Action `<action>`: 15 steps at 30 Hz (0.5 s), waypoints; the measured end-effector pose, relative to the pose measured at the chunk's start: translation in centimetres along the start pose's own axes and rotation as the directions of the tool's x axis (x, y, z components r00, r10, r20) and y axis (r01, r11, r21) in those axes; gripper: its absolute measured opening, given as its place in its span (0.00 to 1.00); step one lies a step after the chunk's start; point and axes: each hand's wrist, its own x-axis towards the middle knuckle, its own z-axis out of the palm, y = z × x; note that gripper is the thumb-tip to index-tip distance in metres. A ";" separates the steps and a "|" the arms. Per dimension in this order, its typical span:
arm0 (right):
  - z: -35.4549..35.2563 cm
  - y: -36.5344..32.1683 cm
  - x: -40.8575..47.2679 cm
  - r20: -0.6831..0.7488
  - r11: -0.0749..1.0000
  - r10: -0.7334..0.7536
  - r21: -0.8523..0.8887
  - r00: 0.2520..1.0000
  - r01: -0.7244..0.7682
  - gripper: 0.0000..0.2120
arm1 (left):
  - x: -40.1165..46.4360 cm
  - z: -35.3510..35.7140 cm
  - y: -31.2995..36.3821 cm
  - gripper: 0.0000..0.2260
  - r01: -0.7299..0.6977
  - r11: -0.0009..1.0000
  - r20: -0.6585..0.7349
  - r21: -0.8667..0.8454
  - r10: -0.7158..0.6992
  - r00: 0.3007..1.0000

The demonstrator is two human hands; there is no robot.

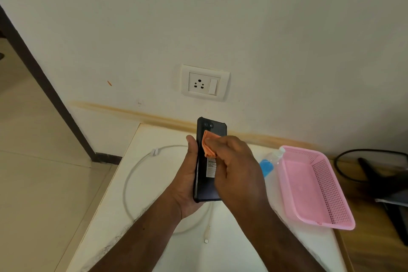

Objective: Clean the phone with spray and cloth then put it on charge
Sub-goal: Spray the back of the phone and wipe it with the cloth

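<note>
Cream wall with a white socket plate [204, 82] backs a pale, smooth table [136, 185]. Above it, the left hand [187, 185] grips a black rectangular phone [208, 161], back facing up, fingers wrapped around its edge. The right hand [236, 165] pinches a folded orange cloth [209, 142] against the phone. A coiled white cable [141, 161] lies beneath; a clear spray bottle [270, 162] touches a pink perforated plastic basket [315, 185] at right.

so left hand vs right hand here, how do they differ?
The left hand grips the phone by its edge, holding it upright; the right hand pinches the orange cloth against the phone's back. The left wraps from the side; the right lies across the front, covering much of the phone. Both are bare and above the table.
</note>
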 end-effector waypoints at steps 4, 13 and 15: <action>-0.3 -0.1 -1.6 -0.023 0.998 -0.054 0.034 0.998 0.055 0.15 | -0.1 0.0 0.1 0.37 0.017 1.000 0.056 -0.021 -0.015 0.998; -2.2 -1.2 3.0 -0.332 0.783 0.478 0.580 0.813 -0.224 0.16 | 0.6 0.2 -0.5 0.37 0.036 0.998 0.072 0.049 -0.040 0.997; -1.7 -1.5 3.2 -0.304 0.914 0.236 0.391 0.923 -0.105 0.19 | 0.5 0.3 -0.5 0.38 0.013 0.999 0.072 0.049 -0.016 0.997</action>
